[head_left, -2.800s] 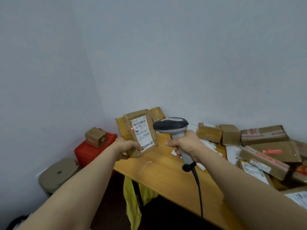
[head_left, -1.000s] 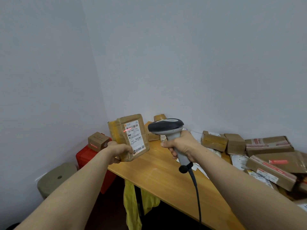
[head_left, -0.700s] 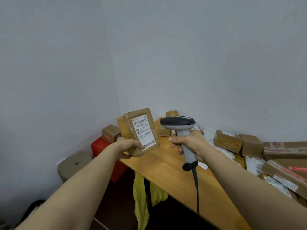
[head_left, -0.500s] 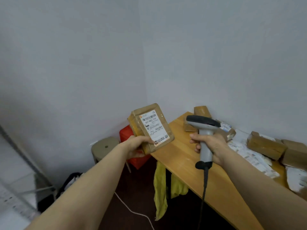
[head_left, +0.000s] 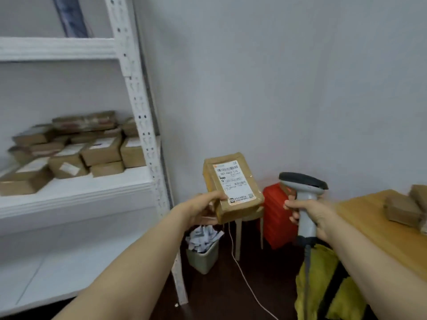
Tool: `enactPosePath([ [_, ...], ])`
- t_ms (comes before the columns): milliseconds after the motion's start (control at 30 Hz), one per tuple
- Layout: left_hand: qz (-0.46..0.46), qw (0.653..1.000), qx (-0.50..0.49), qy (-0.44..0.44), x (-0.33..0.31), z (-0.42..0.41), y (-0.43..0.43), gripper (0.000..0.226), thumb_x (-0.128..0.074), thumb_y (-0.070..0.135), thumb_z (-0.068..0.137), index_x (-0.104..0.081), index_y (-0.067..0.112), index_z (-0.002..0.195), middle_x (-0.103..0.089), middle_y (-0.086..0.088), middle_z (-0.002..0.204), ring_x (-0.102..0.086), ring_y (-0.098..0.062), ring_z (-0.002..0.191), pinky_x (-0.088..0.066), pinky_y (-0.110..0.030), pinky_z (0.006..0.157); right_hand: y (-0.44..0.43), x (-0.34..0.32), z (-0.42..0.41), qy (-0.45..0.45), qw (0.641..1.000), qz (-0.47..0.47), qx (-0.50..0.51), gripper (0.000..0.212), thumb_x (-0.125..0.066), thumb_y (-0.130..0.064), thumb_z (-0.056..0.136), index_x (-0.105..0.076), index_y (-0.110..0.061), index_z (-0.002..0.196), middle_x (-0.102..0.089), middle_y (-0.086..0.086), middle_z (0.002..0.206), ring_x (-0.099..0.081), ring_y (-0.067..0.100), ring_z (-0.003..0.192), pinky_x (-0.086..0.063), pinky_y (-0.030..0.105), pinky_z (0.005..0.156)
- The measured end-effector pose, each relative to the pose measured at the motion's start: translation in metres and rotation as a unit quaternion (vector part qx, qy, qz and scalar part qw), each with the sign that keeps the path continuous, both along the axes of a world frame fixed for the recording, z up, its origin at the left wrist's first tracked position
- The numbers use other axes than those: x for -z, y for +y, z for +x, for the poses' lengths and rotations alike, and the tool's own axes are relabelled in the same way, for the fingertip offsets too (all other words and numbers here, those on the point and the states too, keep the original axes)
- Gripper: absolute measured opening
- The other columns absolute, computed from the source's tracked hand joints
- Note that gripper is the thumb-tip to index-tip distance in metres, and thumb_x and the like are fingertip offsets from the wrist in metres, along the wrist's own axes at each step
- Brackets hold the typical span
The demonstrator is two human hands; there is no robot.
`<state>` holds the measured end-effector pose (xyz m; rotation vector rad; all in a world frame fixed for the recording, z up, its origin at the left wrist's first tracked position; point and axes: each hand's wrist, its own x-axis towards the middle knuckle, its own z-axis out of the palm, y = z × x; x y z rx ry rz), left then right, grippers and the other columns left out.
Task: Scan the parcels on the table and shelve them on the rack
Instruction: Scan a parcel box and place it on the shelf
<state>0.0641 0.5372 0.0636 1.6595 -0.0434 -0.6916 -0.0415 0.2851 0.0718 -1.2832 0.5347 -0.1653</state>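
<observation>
1. Cardboard parcel (head_left: 233, 188) with a white label is held up at centre frame. The left hand (head_left: 203, 210) grips its lower left edge, thumb on the label face.
2. At centre right, the right hand (head_left: 309, 215) is wrapped around the grey handle of the scanner (head_left: 302, 183), apart from the parcel.
3. At left stands the white rack (head_left: 138, 112). Its middle shelf carries stacked brown boxes (head_left: 76, 148).
4. At right, the bench (head_left: 369, 227) holds small boxes (head_left: 402, 210).
5. Below the parcel, a bin (head_left: 203, 255) of crumpled paper stands on the floor.
</observation>
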Motion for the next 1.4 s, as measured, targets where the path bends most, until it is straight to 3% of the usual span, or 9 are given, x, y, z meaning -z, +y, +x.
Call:
enactPosePath([
  [67,-0.005,1.000,-0.022,0.003,-0.008,0.006,0.070,0.039,-0.068,0.033,0.082,-0.060,0.014,0.115,-0.062,-0.009,0.095,-0.066,-0.019,0.080,-0.058,-0.029,0.066,0.064,-0.003,0.027,-0.012,0.999,-0.009,-0.032,0.018,-0.068,0.011,0.077,-0.060,-0.001,0.086,-0.063,0.016,0.066,-0.046,0.012,0.033,-0.047,0.024,0.038],
  [167,0.010,0.997,-0.068,-0.020,-0.016,0.014,0.171,0.043,-0.066,0.039,0.082,-0.061,0.014,0.117,-0.058,-0.010,0.092,-0.064,-0.019,0.081,-0.058,-0.033,0.075,0.161,-0.006,0.064,-0.020,0.996,-0.011,-0.088,0.018,-0.068,0.012,0.075,-0.061,-0.001,0.085,-0.064,0.014,0.057,-0.046,0.014,0.032,-0.045,0.023,0.038],
  [333,0.016,0.986,-0.160,-0.043,-0.028,0.015,0.315,0.044,-0.061,0.046,0.084,-0.062,0.015,0.115,-0.066,-0.009,0.083,-0.066,-0.020,0.081,-0.057,-0.031,0.066,0.298,-0.008,0.117,-0.021,0.986,-0.012,-0.167,0.021,-0.071,0.010,0.072,-0.063,-0.002,0.087,-0.068,0.015,0.063,-0.049,0.016,0.037,-0.049,0.027,0.045],
  [500,-0.008,0.967,-0.252,-0.045,-0.032,0.018,0.425,0.047,-0.056,0.053,0.086,-0.062,0.016,0.114,-0.072,-0.006,0.072,-0.069,-0.020,0.078,-0.057,-0.031,0.066,0.402,-0.014,0.160,-0.031,0.975,-0.029,-0.217,0.020,-0.071,0.010,0.072,-0.064,-0.001,0.087,-0.067,0.014,0.061,-0.049,0.017,0.038,-0.049,0.027,0.046],
  [600,-0.016,0.947,-0.317,-0.046,-0.034,0.023,0.480,0.050,-0.053,0.056,0.085,-0.062,0.015,0.113,-0.072,-0.008,0.075,-0.069,-0.021,0.076,-0.056,-0.030,0.062,0.454,-0.018,0.186,-0.034,0.967,-0.018,-0.254,0.019,-0.070,0.009,0.074,-0.063,0.001,0.089,-0.068,0.018,0.067,-0.047,0.018,0.042,-0.049,0.027,0.045],
  [733,-0.020,0.920,-0.388,-0.057,-0.036,0.038,0.544,0.044,-0.050,0.060,0.084,-0.066,0.023,0.103,-0.075,-0.007,0.079,-0.068,-0.024,0.083,-0.055,-0.033,0.068,0.520,-0.021,0.222,-0.039,0.957,-0.014,-0.286,0.015,-0.070,0.008,0.077,-0.064,0.001,0.089,-0.069,0.016,0.063,-0.048,0.016,0.039,-0.050,0.026,0.042],
  [1000,0.024,0.904,-0.422,-0.065,-0.054,0.118,0.639,0.045,-0.051,0.058,0.085,-0.065,0.023,0.109,-0.068,-0.013,0.102,-0.067,-0.028,0.091,-0.059,-0.039,0.070,0.629,-0.031,0.320,-0.045,0.947,-0.006,-0.319,0.013,-0.073,0.002,0.078,-0.065,0.002,0.089,-0.070,0.015,0.066,-0.053,0.016,0.044,-0.052,0.027,0.046],
  [1200,0.045,0.920,-0.382,-0.077,-0.068,0.210,0.669,0.046,-0.057,0.059,0.083,-0.066,0.020,0.108,-0.069,-0.014,0.101,-0.068,-0.029,0.092,-0.059,-0.044,0.076,0.663,-0.044,0.389,-0.046,0.942,-0.003,-0.332,0.006,-0.071,0.001,0.082,-0.066,-0.001,0.078,-0.069,0.009,0.059,-0.055,0.012,0.042,-0.050,0.022,0.042],
  [1400,-0.008,0.946,-0.316,-0.071,-0.072,0.290,0.652,0.047,-0.061,0.060,0.081,-0.067,0.021,0.106,-0.074,-0.013,0.094,-0.071,-0.029,0.088,-0.059,-0.040,0.072,0.665,-0.043,0.425,-0.051,0.957,0.009,-0.287,0.015,-0.075,-0.007,0.080,-0.069,0.002,0.090,-0.073,0.014,0.075,-0.068,0.019,0.059,-0.059,0.031,0.059],
])
